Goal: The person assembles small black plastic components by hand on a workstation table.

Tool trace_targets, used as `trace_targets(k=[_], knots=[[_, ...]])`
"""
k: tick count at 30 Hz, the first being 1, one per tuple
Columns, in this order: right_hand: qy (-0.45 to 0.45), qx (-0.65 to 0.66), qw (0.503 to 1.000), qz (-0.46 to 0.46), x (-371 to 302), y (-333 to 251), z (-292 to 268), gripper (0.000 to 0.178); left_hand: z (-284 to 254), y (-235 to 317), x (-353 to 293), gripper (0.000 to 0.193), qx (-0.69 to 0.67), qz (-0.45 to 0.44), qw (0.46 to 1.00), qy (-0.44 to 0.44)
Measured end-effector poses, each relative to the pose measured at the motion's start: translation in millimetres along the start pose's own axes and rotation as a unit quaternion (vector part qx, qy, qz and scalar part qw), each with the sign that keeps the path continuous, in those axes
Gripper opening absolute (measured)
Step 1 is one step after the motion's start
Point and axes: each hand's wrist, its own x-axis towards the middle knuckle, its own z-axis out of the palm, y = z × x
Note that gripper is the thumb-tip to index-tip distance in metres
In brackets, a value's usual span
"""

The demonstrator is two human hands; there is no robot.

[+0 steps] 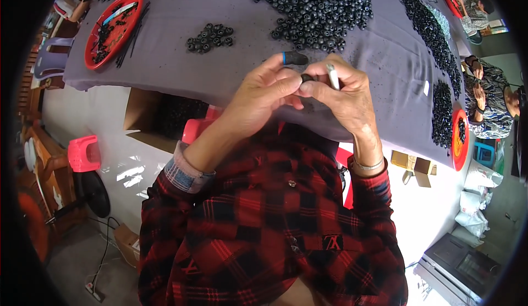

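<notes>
My left hand and my right hand meet above the near edge of the cloth-covered table. A small dark round piece is pinched between their thumbs and fingertips, partly hidden. My right hand also grips a slim white-handled tool, which sticks up between the fingers; its working end is out of sight. A black finger cot with a blue rim covers my left index fingertip. Beyond my hands spreads a large heap of small black round parts with holes. A smaller group of these parts lies to the left.
A red tray with black scraps stands at the table's left, beside thin black strips. Black parts pile along the right, near another red tray. Other people sit at both sides. An open cardboard box is below the table.
</notes>
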Motion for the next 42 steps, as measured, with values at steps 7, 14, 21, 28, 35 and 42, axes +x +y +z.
trace_targets(k=[7,14,21,28,35,42], knots=[[-0.066,0.161,0.98,0.101,-5,-9,-1,0.018,-2,-8,-2,0.041,-0.119,-0.056,0.988,-0.079],[-0.059,0.105,0.992,0.021,-11,-7,7,0.017,-6,-6,-5,0.04,-0.05,-0.056,0.994,-0.085],[0.003,-0.073,0.991,-0.116,-12,1,10,0.021,-6,-10,-7,0.035,-0.105,-0.063,0.99,-0.071],[-0.037,-0.004,0.997,-0.063,-14,4,7,0.019,-6,-8,-6,0.03,-0.072,-0.039,0.994,-0.07],[-0.09,0.112,0.99,0.012,-12,-2,3,0.006,-7,-11,-8,0.038,-0.132,-0.088,0.983,-0.096],[-0.069,0.065,0.995,0.04,-10,-2,1,0.008,-5,-9,-6,0.044,-0.126,-0.091,0.984,-0.091]])
